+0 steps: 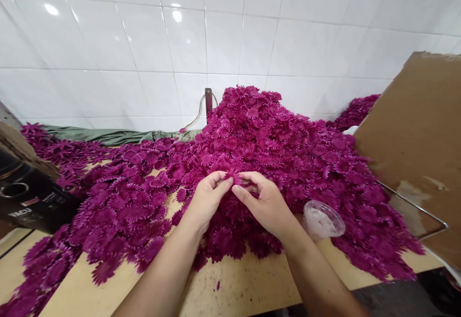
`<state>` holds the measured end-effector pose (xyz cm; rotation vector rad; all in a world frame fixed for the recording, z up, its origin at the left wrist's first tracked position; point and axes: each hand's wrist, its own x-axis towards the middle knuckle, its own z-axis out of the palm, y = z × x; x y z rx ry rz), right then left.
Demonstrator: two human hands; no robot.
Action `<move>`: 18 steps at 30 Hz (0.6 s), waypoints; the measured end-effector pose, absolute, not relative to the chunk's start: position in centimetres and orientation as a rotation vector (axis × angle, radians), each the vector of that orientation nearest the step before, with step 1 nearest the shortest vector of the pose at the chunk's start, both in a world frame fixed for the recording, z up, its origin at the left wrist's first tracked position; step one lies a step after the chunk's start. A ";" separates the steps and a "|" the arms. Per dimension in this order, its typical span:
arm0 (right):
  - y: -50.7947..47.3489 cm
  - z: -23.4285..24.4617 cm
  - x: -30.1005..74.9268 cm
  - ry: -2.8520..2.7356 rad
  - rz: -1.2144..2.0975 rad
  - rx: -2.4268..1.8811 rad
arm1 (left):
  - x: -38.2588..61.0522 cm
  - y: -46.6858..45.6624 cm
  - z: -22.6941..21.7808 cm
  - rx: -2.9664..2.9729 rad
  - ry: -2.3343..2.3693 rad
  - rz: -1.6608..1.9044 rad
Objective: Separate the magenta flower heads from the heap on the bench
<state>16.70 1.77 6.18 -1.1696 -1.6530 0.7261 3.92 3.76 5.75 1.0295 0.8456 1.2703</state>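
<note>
Between my two hands I hold one magenta artificial flower (235, 176), its narrow petals spread outward. My left hand (211, 193) pinches its left side between thumb and fingers. On the other side my right hand (262, 198) has thumb and fingers closed at the flower's edge. Just beyond and below the hands rises a large heap of the same magenta flowers (259, 129). Close by my right forearm stands a clear plastic tub (324, 218) with something whitish inside, tilted among the flowers.
A wooden table (237, 288) carries the flowers, which spread far left and right. At right leans a brown cardboard sheet (414, 139) beside a metal wire. A black container (36, 197) stands at left. Green cloth (108, 135) lies along the white tiled wall (223, 38).
</note>
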 end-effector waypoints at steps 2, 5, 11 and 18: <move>1.7 6.2 16.5 -1.638 0.768 -1.172 | 3.9 3.8 5.8 1.091 0.885 1.270; 1.8 6.0 16.4 -1.571 0.837 -1.149 | 3.7 3.7 5.9 1.117 0.948 1.292; 1.7 6.0 15.8 -1.555 0.957 -0.979 | 3.8 3.5 5.4 1.133 0.917 1.209; 2.9 6.0 16.9 -1.243 0.780 -1.113 | 3.4 3.3 5.2 1.172 0.934 1.263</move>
